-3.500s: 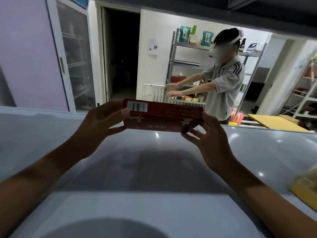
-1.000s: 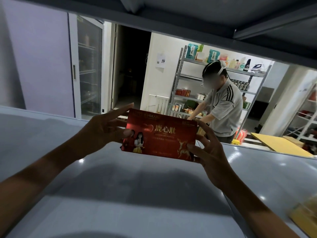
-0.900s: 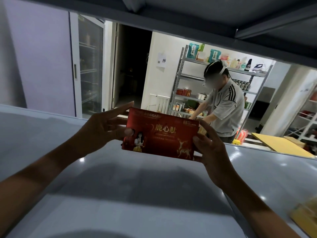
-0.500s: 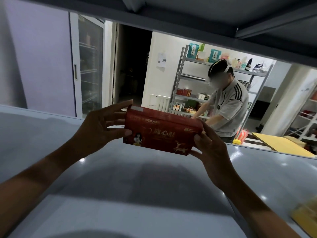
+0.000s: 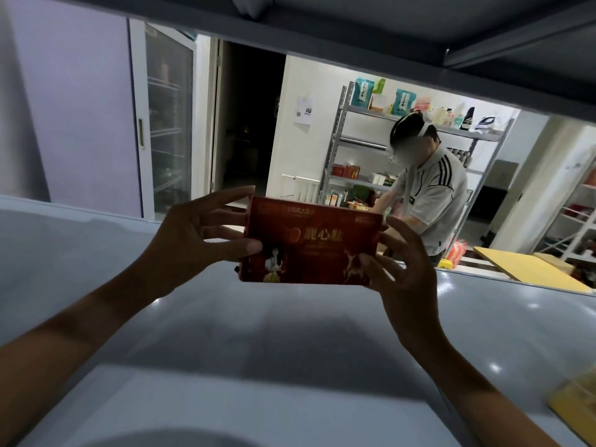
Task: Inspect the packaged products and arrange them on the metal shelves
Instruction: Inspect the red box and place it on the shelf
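the red box (image 5: 309,246) now stands with its printed front facing the wearer, held up in the air above the grey metal shelf (image 5: 290,350), not resting on it. half a second back it was tipped so its top edge showed; now that face is squared up again, much as it looked a second ago. further back, three and a half seconds ago, it was turned the other way, with a barcode side uppermost. so the box is being rolled over face by face, which reads to me as the inspection part of the job, with the placing not yet done.

the left hand (image 5: 193,240) pinches the box's left end, thumb on the front near the lower corner and the long fingers (image 5: 225,196) stretched out towards the top corner. the right hand (image 5: 403,269) grips the right end, fingers curled onto the front and the rest behind it.

at the lower right edge a yellow package (image 5: 577,404) lies on the same shelf, blurred. across the room another person (image 5: 432,201) bends over a far metal rack (image 5: 342,150), lower and further right than earlier.
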